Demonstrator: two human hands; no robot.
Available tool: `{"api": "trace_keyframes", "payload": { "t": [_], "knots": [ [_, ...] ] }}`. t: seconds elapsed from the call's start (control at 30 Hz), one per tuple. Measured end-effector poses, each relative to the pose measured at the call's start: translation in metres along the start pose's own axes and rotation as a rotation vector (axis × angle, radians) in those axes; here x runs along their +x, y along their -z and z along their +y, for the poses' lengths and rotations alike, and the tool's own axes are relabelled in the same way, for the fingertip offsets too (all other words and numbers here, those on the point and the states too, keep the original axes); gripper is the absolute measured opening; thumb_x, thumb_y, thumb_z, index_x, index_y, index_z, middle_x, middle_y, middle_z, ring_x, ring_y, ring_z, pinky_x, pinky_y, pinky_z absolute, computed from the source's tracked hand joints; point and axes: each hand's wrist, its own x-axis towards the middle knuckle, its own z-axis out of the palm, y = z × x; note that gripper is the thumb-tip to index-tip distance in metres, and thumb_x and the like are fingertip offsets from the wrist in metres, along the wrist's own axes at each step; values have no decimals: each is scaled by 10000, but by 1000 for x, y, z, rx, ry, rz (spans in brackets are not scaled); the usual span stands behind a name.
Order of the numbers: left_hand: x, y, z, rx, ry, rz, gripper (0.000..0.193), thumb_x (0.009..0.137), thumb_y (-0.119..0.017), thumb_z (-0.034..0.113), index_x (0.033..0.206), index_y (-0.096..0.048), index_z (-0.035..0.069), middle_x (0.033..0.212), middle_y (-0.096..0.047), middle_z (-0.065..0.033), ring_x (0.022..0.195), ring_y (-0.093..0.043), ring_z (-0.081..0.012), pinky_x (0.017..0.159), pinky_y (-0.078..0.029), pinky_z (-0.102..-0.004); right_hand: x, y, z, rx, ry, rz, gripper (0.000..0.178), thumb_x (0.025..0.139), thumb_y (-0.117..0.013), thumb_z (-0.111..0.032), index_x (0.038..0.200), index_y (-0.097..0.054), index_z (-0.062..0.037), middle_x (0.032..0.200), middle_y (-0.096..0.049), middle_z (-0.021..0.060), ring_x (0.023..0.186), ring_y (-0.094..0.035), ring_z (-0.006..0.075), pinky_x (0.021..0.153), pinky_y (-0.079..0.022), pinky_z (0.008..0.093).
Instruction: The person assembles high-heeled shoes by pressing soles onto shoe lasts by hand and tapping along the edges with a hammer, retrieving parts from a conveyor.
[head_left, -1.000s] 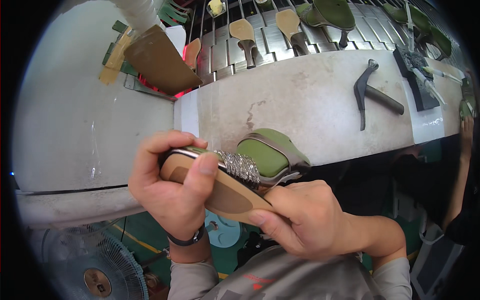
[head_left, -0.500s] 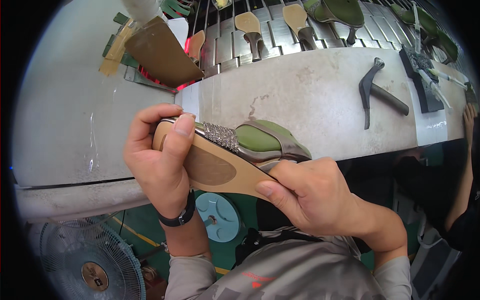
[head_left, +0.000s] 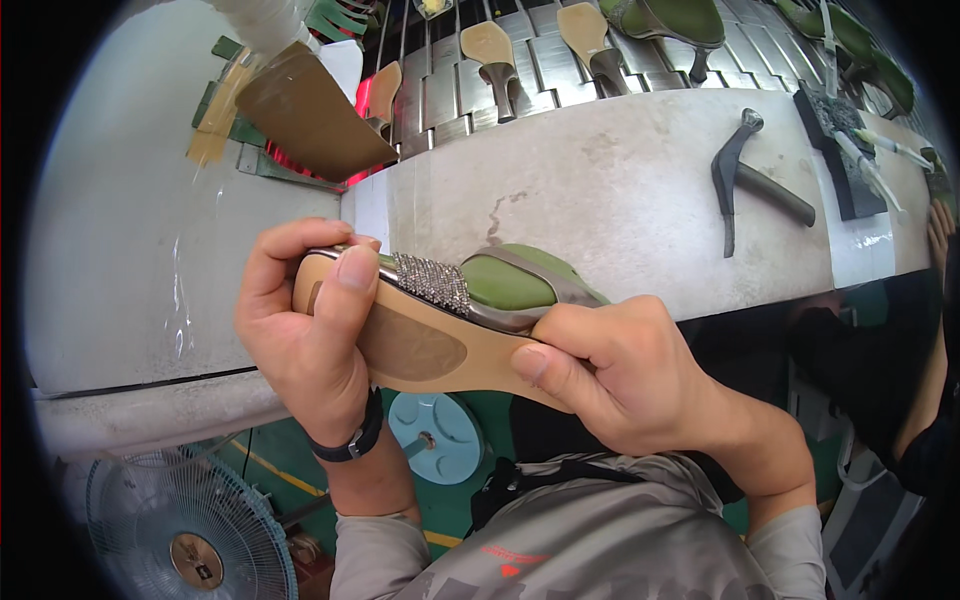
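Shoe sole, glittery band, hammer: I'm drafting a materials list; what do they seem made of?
Shoe sole: perhaps leather or synthetic, smooth matte tan. Glittery band: possibly rhinestones, given its sparkling bumps. Hammer: likely metal head, its rounded end shining; dull handle, material unclear.

Right: a dark hammer lies on the pale worktop, near a black block bearing slim white tools | Far side: beige heeled soles and a green shoe sit on a slatted metal conveyor | Left: a brown panel tilts | Below: I spot a caged fan, a round blue disc
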Motion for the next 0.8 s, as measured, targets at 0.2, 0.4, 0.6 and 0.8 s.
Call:
{"api": "trace_keyframes", "payload": {
  "t": [0.2,0.4,0.6,0.8],
  "knots": [
    [15,-20,21,146,-43,-131,275,954,-756,150,1159,-679,-16,1066,-722,-105,966,-665,-150,898,-525,-287,-4,16,-10,-204,46,225,298,927,-820,-218,1005,-658,19,800,-673,114,683,-662,200,621,-519,323],
    [23,-90,6,-616,-55,-463,547,1132,-429,410,1321,-598,-75,1300,-685,-237,1248,-626,-281,1112,-493,-440,23,68,-50,142,-104,131,772,871,-856,-212,1499,-488,46,1170,-715,123,1028,-701,172,934,-566,333],
    [-28,-74,-113,-740,464,-441,670,1160,-298,526,1338,-636,-24,1313,-698,-179,1303,-614,-272,1122,-451,-448,-38,98,27,548,-299,720,515,1035,-617,-202,1462,-494,57,1302,-670,191,1075,-744,272,919,-634,390],
    [-30,-69,-117,-603,194,-132,670,1163,-260,508,1283,-608,-53,1134,-715,-161,995,-682,-209,935,-546,-381,-116,18,34,741,-541,615,503,997,-721,-162,1432,-512,-18,1157,-712,105,986,-720,177,742,-569,274]
  ]
}}
